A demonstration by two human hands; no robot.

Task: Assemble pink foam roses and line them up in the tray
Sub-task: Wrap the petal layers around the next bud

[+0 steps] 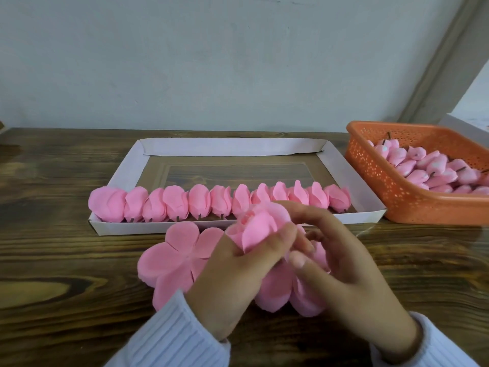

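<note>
Both hands are busy: the left hand (pixel 238 263) curls round the half-built rose (pixel 258 229) and the right hand (pixel 344 266) grips its outer petals, just near of the tray (pixel 124 168). Flat petal cutouts (pixel 174 258) lie beneath on the desk (pixel 66 260). One row of finished roses (pixel 219 201) fills the tray's near side, and the far part is bare. Many buds (pixel 434 168) wait in the orange basket (pixel 370 165) on the right, so by my reckoning there's plenty left to do.
</note>
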